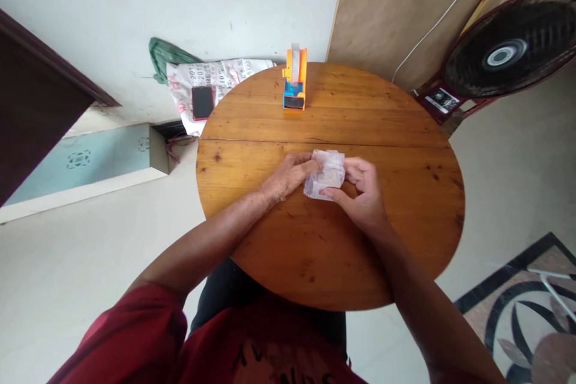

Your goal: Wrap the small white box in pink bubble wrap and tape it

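Observation:
A small crumpled clear plastic packet (pixel 326 173) lies on the round wooden table (pixel 405 192) near its middle. My left hand (pixel 290 175) presses on the packet's left edge with its fingers curled over it. My right hand (pixel 363 189) pinches the packet's right side between thumb and fingers. Both hands rest on the tabletop. What is inside the packet I cannot make out.
An orange and blue tape dispenser (pixel 295 81) stands at the table's far edge. Beyond the left rim lie a printed white sack (pixel 216 81) with a dark phone (pixel 202 102) on it. A floor fan (pixel 508 54) stands at the far right.

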A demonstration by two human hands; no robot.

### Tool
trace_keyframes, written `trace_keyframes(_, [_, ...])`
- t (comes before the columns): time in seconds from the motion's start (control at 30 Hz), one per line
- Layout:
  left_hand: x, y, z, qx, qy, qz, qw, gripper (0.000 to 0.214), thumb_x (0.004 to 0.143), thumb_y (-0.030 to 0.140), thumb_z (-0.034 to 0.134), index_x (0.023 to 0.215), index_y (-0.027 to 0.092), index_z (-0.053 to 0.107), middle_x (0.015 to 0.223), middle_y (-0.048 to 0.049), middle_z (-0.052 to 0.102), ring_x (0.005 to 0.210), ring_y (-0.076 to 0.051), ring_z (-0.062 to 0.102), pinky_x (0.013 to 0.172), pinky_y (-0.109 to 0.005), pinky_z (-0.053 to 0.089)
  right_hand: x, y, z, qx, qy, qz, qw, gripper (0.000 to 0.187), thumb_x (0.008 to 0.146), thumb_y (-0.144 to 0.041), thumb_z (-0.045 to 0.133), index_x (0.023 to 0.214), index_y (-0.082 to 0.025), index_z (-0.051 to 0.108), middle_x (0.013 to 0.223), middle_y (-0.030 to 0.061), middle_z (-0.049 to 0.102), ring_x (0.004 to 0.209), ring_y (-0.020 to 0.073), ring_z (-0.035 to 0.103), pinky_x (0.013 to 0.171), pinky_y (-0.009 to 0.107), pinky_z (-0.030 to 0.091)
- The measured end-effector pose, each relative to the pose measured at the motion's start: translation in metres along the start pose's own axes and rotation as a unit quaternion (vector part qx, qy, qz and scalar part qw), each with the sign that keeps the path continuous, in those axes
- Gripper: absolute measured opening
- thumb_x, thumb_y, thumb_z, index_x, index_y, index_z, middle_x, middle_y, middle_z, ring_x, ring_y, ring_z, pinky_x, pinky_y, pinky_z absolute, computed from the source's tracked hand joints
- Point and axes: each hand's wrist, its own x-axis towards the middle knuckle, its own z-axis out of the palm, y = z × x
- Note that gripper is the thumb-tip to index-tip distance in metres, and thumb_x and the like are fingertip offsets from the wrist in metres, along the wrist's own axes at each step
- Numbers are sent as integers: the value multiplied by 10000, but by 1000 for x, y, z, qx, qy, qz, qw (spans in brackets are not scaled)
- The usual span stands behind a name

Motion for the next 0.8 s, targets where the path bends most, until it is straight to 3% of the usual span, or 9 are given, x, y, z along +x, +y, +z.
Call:
trace_keyframes(0.1, [1, -2, -2, -13, 2, 1, 1000, 274, 707, 293, 635, 902, 124, 730, 832, -84, 715, 790, -221, 646, 757, -337, 512, -1, -2, -2, -88, 9, -42, 995, 531, 764, -362, 829, 1211, -300, 548, 1193, 52, 691, 1041, 238, 707, 947, 431, 578])
trace_keyframes(0.27, [-1, 0, 0, -30, 1, 7, 1000, 271, 731, 368, 665, 851, 133, 726, 785, -60, 697, 707, -174, 601, 702, -297, 452, 4, -13, -9, -174, -66, -72, 980, 459, 838, -344, 762, 1265, -297, 603, 1254, 66, 699, 1127, 265, 679, 997, 450, 542])
trace_keyframes(0.53, [-5, 2, 3, -50, 15, 8, 999, 344, 757, 436, 692, 840, 104, 731, 784, -75, 707, 687, -169, 613, 677, -290, 449, 6, -18, -9, -171, -97, -36, 980, 541, 824, -338, 758, 1327, -279, 570, 1299, 86, 670, 1155, 278, 655, 1009, 461, 519])
trace_keyframes(0.8, [-5, 3, 4, -54, 30, 9, 998, 248, 726, 367, 732, 697, 123, 698, 641, -19, 650, 572, -111, 539, 587, -241, 400, 9, -22, -12, -151, -124, -44, 980, 404, 831, -289, 746, 1218, -285, 631, 1228, 69, 654, 1161, 267, 617, 1014, 444, 493])
